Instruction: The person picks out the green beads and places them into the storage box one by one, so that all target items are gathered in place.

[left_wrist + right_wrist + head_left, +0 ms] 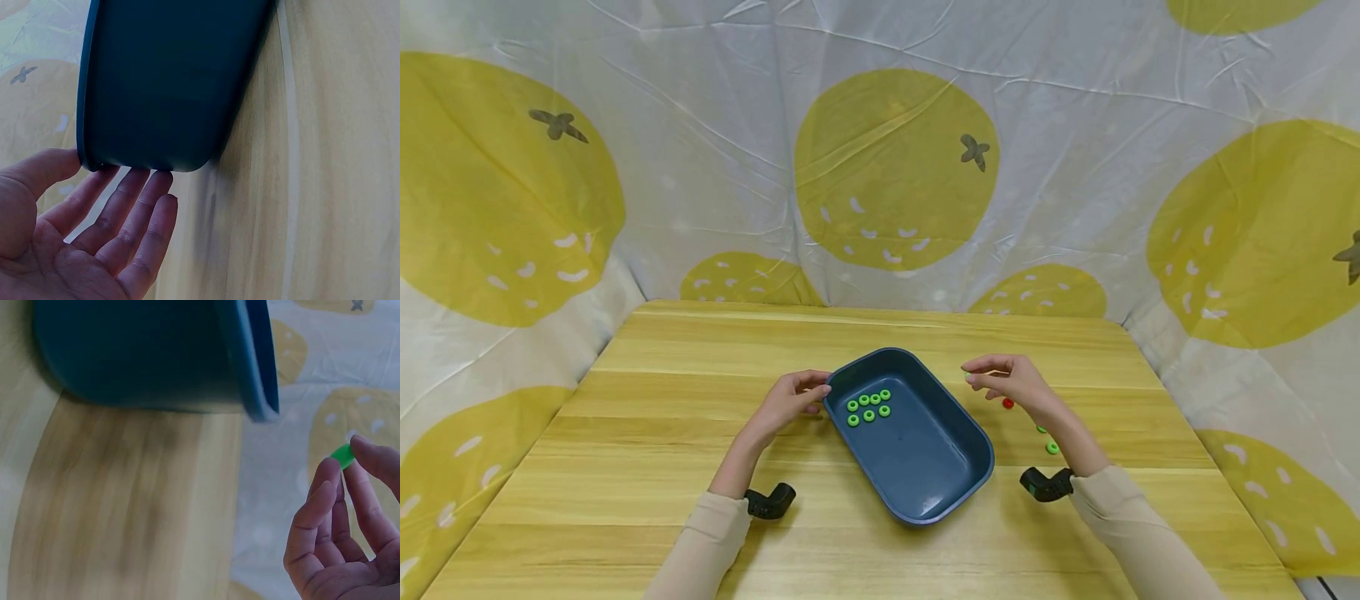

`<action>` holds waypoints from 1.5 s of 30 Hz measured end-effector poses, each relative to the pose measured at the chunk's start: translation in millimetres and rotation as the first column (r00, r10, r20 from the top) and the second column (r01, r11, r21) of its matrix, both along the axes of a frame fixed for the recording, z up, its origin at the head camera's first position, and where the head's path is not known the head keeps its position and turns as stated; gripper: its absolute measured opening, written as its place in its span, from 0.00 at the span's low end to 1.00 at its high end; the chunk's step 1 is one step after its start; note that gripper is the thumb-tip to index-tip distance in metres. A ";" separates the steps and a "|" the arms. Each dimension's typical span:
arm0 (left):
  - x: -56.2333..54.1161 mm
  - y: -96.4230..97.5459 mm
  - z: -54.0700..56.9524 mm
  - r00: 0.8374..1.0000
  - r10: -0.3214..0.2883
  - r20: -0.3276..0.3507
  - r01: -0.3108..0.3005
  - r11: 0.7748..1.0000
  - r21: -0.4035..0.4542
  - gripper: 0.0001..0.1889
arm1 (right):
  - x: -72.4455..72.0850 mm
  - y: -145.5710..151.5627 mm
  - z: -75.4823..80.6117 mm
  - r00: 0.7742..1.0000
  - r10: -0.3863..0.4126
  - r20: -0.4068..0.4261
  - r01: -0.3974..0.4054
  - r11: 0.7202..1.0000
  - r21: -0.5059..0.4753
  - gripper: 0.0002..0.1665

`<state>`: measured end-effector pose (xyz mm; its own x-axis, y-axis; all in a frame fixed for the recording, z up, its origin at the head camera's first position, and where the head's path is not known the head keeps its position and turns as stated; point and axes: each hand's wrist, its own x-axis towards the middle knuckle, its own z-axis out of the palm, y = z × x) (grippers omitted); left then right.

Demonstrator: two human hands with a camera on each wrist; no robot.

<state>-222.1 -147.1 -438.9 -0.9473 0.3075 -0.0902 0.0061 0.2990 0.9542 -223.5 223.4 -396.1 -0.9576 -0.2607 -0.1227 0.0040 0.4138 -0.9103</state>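
A dark blue rectangular plastic basin (917, 467) stands at a slant on the wooden table. Several small green rings (868, 415) lie flat inside, toward its far left end. My left hand (792, 400) holds the basin's far left corner, thumb at the rim and fingers against the outer wall (162, 94). To the right of the basin and above the table, my right hand (1009, 379) pinches one green ring (342, 455) between thumb and fingertips. In the right wrist view this hand (340, 544) is apart from the basin's rim (250, 369).
On the table (647, 433) right of the basin lie a red ring (1008, 403) and a green ring (1052, 448); another green ring (1041, 429) is partly hidden by my right forearm. A fruit-patterned cloth (715, 167) hangs behind the table and at its sides.
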 end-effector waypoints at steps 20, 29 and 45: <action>-0.2 -0.8 -0.9 1.000 0.005 0.002 -0.005 1.000 0.006 0.20 | -21.7 -62.3 15.6 0.991 0.121 -0.055 -0.121 0.993 -0.008 0.21; 0.1 0.2 0.3 1.000 0.000 -0.003 0.000 1.000 0.000 0.21 | -30.1 -85.4 9.0 0.971 0.193 -0.144 -0.186 0.981 0.057 0.19; -0.6 1.6 0.5 1.000 0.011 0.002 -0.011 1.000 -0.009 0.20 | -30.0 -115.4 -10.7 0.844 0.405 -0.353 -0.231 0.867 0.442 0.08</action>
<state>-222.7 -145.4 -438.4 -0.9502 0.2967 -0.0950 0.0008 0.3073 0.9516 -253.5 107.9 -406.8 -0.8070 -0.5778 0.1218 -0.5337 0.6254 -0.5693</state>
